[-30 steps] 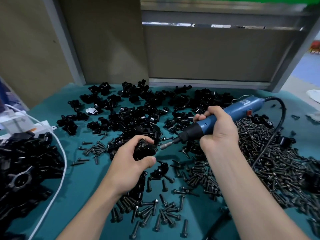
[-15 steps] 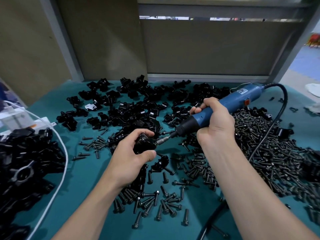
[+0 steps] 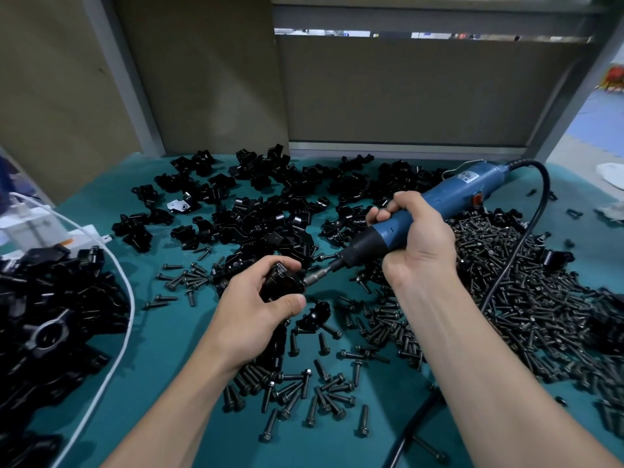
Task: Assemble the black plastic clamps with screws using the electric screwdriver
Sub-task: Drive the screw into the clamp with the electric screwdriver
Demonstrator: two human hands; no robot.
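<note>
Teal bench (image 3: 175,332): left hand (image 3: 251,314) grips clamp (image 3: 283,283); right hand (image 3: 417,239) grips screwdriver (image 3: 435,206), bit at clamp.

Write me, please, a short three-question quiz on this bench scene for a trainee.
1. True or false: the right hand holds the screwdriver.
2. Pick one. The left hand: A grips a clamp; B is empty; C is out of view.
3. On which side of the person does the biggest screw heap lie?

Key: 1 true; 2 A; 3 the right.
</note>
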